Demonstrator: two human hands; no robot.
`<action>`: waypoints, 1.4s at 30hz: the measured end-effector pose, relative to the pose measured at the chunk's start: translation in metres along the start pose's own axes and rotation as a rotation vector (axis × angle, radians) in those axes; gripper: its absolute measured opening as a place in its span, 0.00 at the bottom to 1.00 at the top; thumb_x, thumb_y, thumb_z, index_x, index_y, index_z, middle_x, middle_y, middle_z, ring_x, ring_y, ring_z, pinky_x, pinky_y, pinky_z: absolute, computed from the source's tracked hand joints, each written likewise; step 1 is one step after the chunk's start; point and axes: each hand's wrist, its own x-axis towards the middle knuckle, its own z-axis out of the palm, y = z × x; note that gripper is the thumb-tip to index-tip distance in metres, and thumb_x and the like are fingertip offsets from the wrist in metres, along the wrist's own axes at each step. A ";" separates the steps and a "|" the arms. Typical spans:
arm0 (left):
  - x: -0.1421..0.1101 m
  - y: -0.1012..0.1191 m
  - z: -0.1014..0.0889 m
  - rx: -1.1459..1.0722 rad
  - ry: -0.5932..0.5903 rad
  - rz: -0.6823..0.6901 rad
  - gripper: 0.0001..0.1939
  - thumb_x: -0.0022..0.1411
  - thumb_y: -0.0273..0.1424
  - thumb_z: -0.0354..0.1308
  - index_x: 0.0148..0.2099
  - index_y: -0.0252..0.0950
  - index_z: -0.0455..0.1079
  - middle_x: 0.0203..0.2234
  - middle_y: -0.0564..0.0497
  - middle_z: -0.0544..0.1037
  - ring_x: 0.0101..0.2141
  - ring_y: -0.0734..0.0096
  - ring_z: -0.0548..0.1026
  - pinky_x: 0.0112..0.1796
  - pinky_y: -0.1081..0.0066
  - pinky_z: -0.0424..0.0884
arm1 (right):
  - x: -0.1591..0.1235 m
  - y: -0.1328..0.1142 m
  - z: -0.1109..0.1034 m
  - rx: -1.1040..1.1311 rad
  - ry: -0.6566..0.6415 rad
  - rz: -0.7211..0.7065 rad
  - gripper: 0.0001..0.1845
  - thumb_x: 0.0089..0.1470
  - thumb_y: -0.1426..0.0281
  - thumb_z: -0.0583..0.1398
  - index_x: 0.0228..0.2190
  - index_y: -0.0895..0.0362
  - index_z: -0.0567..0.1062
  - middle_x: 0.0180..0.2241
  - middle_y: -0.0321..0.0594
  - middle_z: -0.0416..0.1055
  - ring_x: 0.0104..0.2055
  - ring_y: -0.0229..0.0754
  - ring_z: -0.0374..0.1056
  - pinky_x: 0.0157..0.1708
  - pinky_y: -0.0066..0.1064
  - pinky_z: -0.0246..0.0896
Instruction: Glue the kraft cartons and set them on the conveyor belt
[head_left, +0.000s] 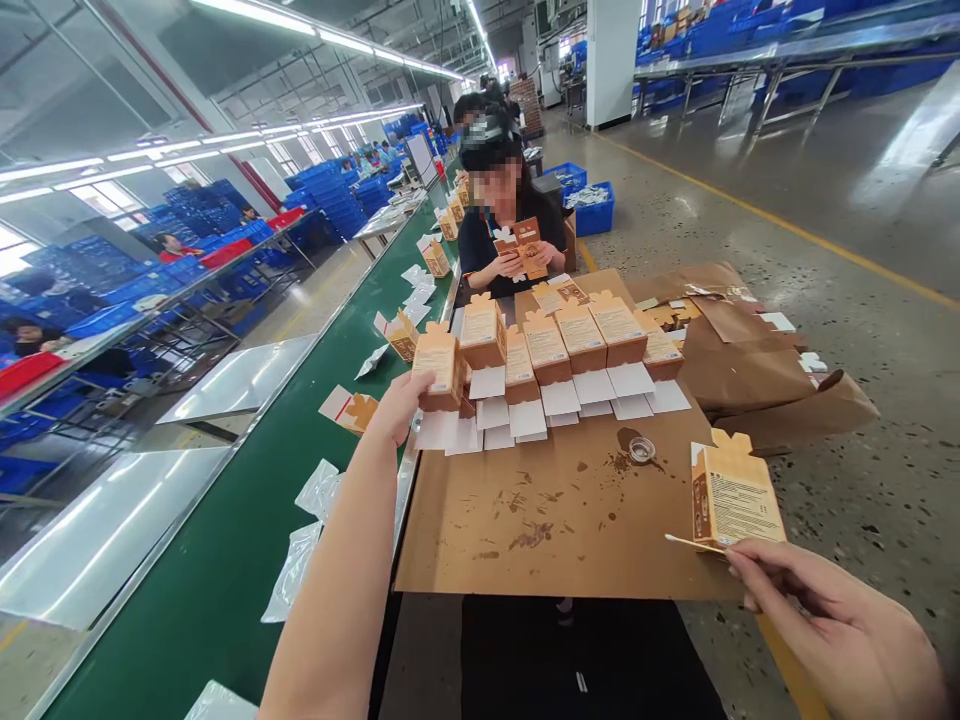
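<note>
My left hand (403, 402) is closed on the left side of a small printed carton (436, 362), at the left end of a stack. That stack holds several like cartons (577, 335), their white flaps (559, 400) pointing toward me. Between the thumb and fingers of my right hand (832, 610) is a thin cotton swab (694, 543), its tip pointing left. Just beyond the swab, a single carton (739, 495) rests at the right edge of the cardboard-covered table (480, 540). A small clear round dish (641, 450) sits among dark wet spots on the cardboard.
Along my left runs a green conveyor belt (247, 480) carrying open cartons (349, 408) and clear plastic packets (292, 570). Across the table a person (510, 220) holds a flat carton piece. Brown wrapping paper (757, 350) lies at the right, and blue crates (592, 207) stand on the floor behind.
</note>
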 end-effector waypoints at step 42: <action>-0.250 -0.106 0.053 -0.305 -0.092 -0.124 0.45 0.53 0.51 0.86 0.65 0.43 0.71 0.58 0.39 0.85 0.59 0.44 0.87 0.59 0.49 0.85 | 0.022 -0.045 0.128 -0.029 -0.328 -0.534 0.14 0.78 0.72 0.59 0.39 0.51 0.82 0.31 0.37 0.81 0.31 0.42 0.77 0.35 0.31 0.74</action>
